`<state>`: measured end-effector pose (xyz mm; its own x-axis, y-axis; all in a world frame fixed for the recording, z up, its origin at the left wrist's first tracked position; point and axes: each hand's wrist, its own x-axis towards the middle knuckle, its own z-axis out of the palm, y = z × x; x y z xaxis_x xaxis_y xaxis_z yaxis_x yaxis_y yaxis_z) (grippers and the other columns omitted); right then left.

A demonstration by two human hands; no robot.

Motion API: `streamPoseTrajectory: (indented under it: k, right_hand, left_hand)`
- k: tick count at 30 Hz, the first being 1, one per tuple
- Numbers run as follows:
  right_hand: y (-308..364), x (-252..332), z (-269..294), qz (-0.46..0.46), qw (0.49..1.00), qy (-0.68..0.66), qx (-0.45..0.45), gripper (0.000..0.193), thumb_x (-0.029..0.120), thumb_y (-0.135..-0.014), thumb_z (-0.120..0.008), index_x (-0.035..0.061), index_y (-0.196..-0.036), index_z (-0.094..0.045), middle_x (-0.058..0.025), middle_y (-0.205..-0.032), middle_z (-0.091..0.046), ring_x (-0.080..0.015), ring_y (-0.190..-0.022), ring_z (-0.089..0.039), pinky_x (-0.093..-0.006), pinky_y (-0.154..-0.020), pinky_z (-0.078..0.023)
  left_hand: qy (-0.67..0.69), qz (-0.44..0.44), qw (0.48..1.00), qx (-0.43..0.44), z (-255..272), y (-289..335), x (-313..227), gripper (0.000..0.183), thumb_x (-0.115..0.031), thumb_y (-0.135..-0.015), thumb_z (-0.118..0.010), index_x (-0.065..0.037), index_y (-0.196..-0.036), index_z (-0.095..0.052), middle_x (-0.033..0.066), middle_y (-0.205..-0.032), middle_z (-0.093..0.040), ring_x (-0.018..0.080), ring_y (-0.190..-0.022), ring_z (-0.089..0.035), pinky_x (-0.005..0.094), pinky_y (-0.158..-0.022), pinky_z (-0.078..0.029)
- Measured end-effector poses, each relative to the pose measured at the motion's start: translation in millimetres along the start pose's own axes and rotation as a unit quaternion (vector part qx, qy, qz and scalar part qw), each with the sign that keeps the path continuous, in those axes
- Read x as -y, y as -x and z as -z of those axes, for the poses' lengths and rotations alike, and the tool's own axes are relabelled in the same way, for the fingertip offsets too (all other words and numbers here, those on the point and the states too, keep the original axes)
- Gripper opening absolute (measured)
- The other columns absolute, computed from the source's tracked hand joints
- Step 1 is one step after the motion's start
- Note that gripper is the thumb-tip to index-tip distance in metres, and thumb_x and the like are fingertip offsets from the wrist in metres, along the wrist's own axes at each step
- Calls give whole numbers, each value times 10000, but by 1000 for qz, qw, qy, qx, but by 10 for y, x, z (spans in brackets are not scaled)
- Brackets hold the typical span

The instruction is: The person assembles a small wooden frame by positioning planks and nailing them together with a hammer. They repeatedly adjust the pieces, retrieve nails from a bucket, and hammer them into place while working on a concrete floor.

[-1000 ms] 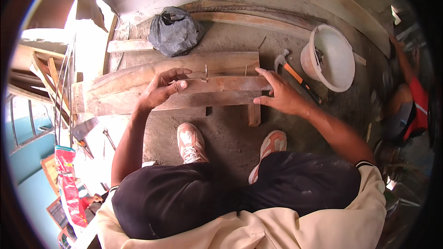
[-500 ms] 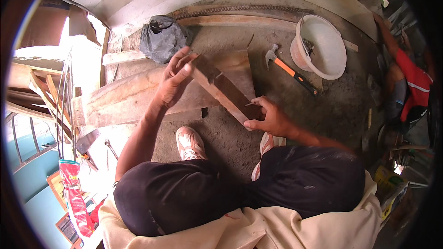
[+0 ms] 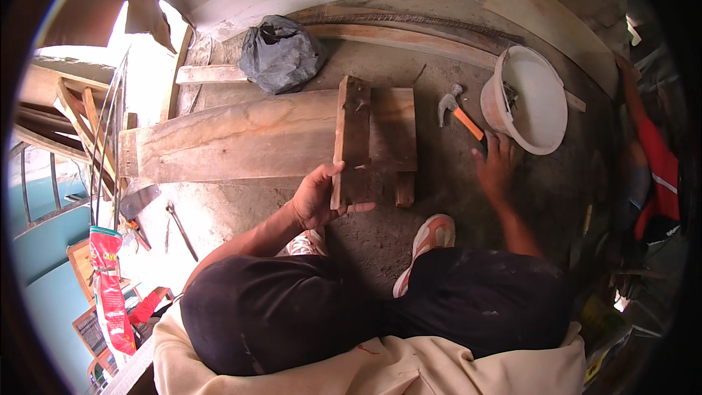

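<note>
My left hand (image 3: 319, 197) grips the near end of a short, thick wooden block (image 3: 356, 121), thumb on its side and a finger stretched out under the end. The block lies crosswise over a wide wooden board (image 3: 241, 143) on the floor; whether it touches the board I cannot tell. To the right, my right hand (image 3: 499, 167) is at the black grip of a claw hammer (image 3: 465, 118) with an orange handle. Its fingers are stretched out and partly spread over the grip, hiding most of it. The hammer lies on the floor, its head pointing away from me.
Right of the hammer stands a whitish bucket (image 3: 537, 102) with something in it. A dark plastic bag (image 3: 281, 55) sits beyond the board, before long timbers (image 3: 409, 40). At left lie a saw (image 3: 139, 201) and a metal tool (image 3: 179, 228). Another person in red (image 3: 658, 175) is at far right.
My right hand has let go of the block and moved right to the hammer's grip. My left hand has brought the block down and turned it crosswise over the board.
</note>
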<state>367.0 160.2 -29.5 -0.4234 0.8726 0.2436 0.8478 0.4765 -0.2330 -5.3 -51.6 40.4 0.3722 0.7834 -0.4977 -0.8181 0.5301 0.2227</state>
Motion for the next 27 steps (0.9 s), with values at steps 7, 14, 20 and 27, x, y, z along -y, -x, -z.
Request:
streamPoseTrajectory:
  k: [7,14,20,27]
  right_hand:
    - [89,-684,-293,10,993,32,111,373,131,-949,-773,7,-1269,-628,-181,-1188,-616,-413,-1192,-592,-526,-997,-489]
    - [-75,-368,-78,-89,975,-102,174,372,159,-1004,-710,0,-1308,-565,-249,-1087,-702,-462,-1028,-711,-548,-848,-547]
    - [252,497,587,-85,933,-299,182,291,264,-1096,-648,9,-1227,-601,-254,-951,-722,-501,-934,-722,-504,-756,-551]
    - [163,878,916,44,934,-260,240,268,267,-1086,-678,14,-1163,-636,-212,-802,-700,-440,-770,-735,-486,-648,-528]
  left_hand:
    - [-221,-27,964,-145,139,-52,254,471,-293,-995,-790,-22,-1343,-623,48,-1097,-696,156,-1007,-661,343,-888,-555]
    - [-364,-54,890,-269,75,-167,453,480,-172,-901,-800,68,-1266,-601,77,-986,-700,174,-872,-697,322,-769,-596]
    - [-414,-41,847,-332,43,-293,531,528,-182,-901,-744,142,-1277,-563,221,-1033,-734,276,-822,-779,388,-674,-654]
    - [-416,-51,836,-354,-47,-314,536,534,-185,-892,-744,166,-1255,-569,266,-1061,-731,301,-857,-790,407,-665,-692]
